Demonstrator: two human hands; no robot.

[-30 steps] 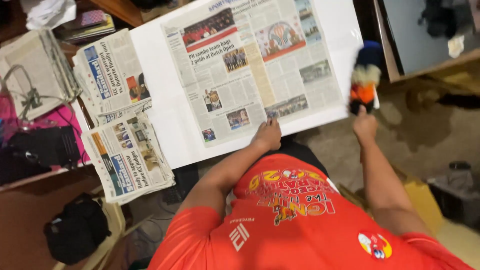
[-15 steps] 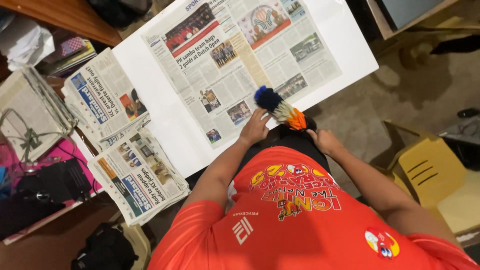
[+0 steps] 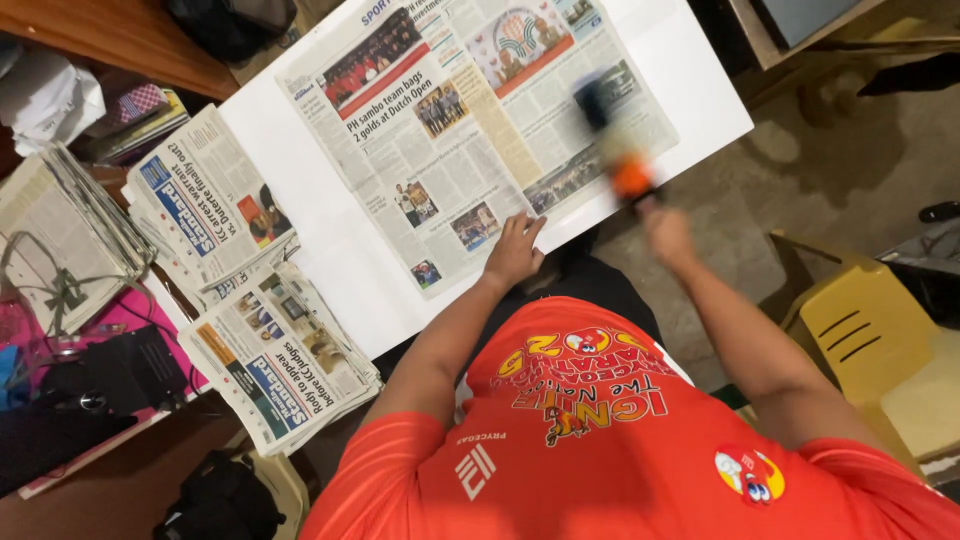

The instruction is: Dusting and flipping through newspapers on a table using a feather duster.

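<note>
An open newspaper (image 3: 470, 120) lies spread on a white table (image 3: 330, 250). My left hand (image 3: 515, 250) presses flat on the paper's near edge, fingers apart. My right hand (image 3: 665, 232) is closed on the orange handle of a brush (image 3: 612, 135) with a dark head. The brush is blurred with motion and lies over the right part of the newspaper, close to the table's near edge. My red shirt fills the bottom of the view.
Two stacks of folded newspapers (image 3: 215, 210) (image 3: 280, 355) lie left of the table, with a tied bundle (image 3: 60, 240) further left. A yellow plastic chair (image 3: 880, 350) stands at the right. Black bags (image 3: 90, 390) and a wooden bench (image 3: 130, 35) are on the left.
My right hand swung the brush from off the table's right edge to the paper's near edge, then out over the paper's right part. My left hand stayed on the newspaper.
</note>
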